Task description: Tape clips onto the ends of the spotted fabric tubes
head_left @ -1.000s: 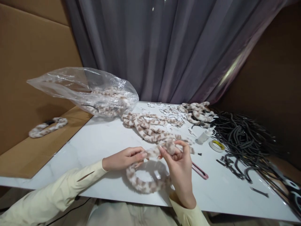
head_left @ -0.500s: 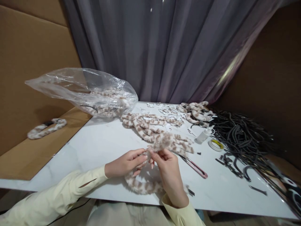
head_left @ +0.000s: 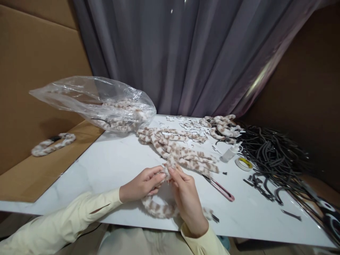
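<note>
Low over the table, my left hand (head_left: pixel 143 182) and my right hand (head_left: pixel 186 189) meet, both pinching one white-and-brown furry tube (head_left: pixel 159 209). The tube curves down in a loop between my hands and the table's front edge. A short dark end (head_left: pixel 215 218) sticks out of the fur to the right of my right wrist. Fingers hide most of the gripped part. Just beyond my hands lies a pile of similar furry tubes (head_left: pixel 183 152). A pink-handled cutter (head_left: pixel 219 188) rests right of my right hand.
A clear plastic bag (head_left: pixel 92 94) holding furry tubes stands at the back left. One furry loop (head_left: pixel 53 144) sits on cardboard at left. To the right are a white bottle (head_left: pixel 230 153), a tape roll (head_left: pixel 243 164), more furry loops (head_left: pixel 225 129) and a heap of black tubes (head_left: pixel 271 148).
My hands have drawn closer together on the furry tube, the right shifting slightly left. The fluffy end above my fingers has dropped nearer to them.
</note>
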Tool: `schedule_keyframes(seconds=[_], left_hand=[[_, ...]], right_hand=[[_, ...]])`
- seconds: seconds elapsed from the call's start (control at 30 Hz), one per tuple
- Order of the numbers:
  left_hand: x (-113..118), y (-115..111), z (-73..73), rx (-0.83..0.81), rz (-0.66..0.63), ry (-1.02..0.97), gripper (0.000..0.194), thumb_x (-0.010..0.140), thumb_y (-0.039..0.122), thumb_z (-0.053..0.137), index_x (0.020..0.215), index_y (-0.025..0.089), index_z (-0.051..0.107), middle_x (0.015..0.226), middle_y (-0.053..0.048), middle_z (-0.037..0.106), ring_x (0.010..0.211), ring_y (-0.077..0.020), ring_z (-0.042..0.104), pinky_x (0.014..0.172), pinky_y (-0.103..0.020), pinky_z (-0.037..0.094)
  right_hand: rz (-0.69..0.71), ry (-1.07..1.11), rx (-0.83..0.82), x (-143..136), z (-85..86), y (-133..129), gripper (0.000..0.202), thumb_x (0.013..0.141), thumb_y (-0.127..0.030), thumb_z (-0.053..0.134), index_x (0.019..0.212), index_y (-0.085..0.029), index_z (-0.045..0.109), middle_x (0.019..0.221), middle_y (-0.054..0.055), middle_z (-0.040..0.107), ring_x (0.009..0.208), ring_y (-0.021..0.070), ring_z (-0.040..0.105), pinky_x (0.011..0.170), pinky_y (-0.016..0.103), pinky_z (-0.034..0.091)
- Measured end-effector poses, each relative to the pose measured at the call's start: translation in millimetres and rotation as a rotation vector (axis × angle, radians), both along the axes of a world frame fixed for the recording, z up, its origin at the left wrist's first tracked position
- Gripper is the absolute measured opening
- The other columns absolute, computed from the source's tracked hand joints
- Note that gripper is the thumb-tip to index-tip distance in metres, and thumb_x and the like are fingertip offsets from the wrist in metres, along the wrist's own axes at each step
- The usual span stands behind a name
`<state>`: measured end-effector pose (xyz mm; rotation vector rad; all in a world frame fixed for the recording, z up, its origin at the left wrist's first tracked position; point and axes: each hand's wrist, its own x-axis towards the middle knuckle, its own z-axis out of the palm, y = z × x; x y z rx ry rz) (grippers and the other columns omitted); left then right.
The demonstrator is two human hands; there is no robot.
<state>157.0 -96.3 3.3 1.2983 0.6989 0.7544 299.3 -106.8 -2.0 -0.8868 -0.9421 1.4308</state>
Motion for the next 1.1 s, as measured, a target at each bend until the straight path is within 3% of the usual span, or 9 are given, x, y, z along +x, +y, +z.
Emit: schedule_keyframes(seconds=[0.17,0.33,0.57,0.77,1.0,1.1], left_hand=[[2.4,-0.4,0.7,-0.023,0.036,-0.025,0.036,0.084,0.049,0.051,0.073,0.017,0.039,0.059,0.008,0.031,0.047,-0.0043,0.024,0.039,-0.015,0.025],[-0.2,1.1,3.8,0.029,0.097,0.081,0.035,0.085,0.050,0.048,0.075,0.017,0.041,0.058,0.008,0.031,0.044,-0.0043,0.025,0.040,-0.017,0.027],[-3.8,0.7,10.4,0.380,0.197,0.437,0.028,0.090,0.039,0.039,0.079,0.016,0.050,0.057,0.006,0.039,0.051,-0.0084,0.036,0.049,-0.020,0.030],[-2.5,-0.3,10.8,0.520,0.218,0.505,0.025,0.090,0.033,0.037,0.077,0.016,0.050,0.061,0.005,0.042,0.055,-0.0092,0.038,0.054,-0.020,0.031],[-6.2,1.1,7.4,0.554,0.217,0.560,0.026,0.090,0.034,0.036,0.074,0.017,0.047,0.063,0.004,0.042,0.058,-0.0103,0.039,0.057,-0.022,0.032],[-5.1,1.5,9.0,0.477,0.226,0.526,0.027,0.089,0.036,0.037,0.072,0.018,0.045,0.059,0.005,0.040,0.055,-0.0101,0.038,0.056,-0.022,0.032]], right_hand=[[0.042,0.013,-0.002,-1.2,-2.8,-1.7,0.027,0.078,-0.040,0.062,0.064,-0.017,0.065,0.079,0.003,0.056,0.093,0.0173,0.050,0.090,0.029,0.038],[-0.131,-0.274,0.035,5.0,-1.7,-1.6,0.028,0.076,-0.042,0.063,0.064,-0.017,0.056,0.063,-0.001,0.050,0.066,0.0134,0.047,0.065,0.023,0.040],[-0.149,-0.485,0.237,5.0,-0.3,-2.7,0.022,0.085,-0.031,0.050,0.068,-0.018,0.053,0.068,0.000,0.050,0.066,0.0134,0.048,0.062,0.023,0.038],[-0.187,-0.656,0.381,2.1,-1.8,-5.4,0.021,0.088,-0.026,0.045,0.070,-0.018,0.053,0.069,0.001,0.052,0.065,0.0140,0.049,0.062,0.024,0.039],[-0.175,-0.791,0.574,1.0,-7.4,-8.3,0.018,0.091,-0.017,0.038,0.084,-0.019,0.055,0.079,0.005,0.056,0.074,0.0160,0.053,0.067,0.026,0.043],[-0.153,-0.807,0.583,1.4,-7.0,-5.3,0.021,0.091,-0.018,0.037,0.085,-0.019,0.057,0.080,0.006,0.058,0.076,0.0167,0.056,0.069,0.027,0.045]])
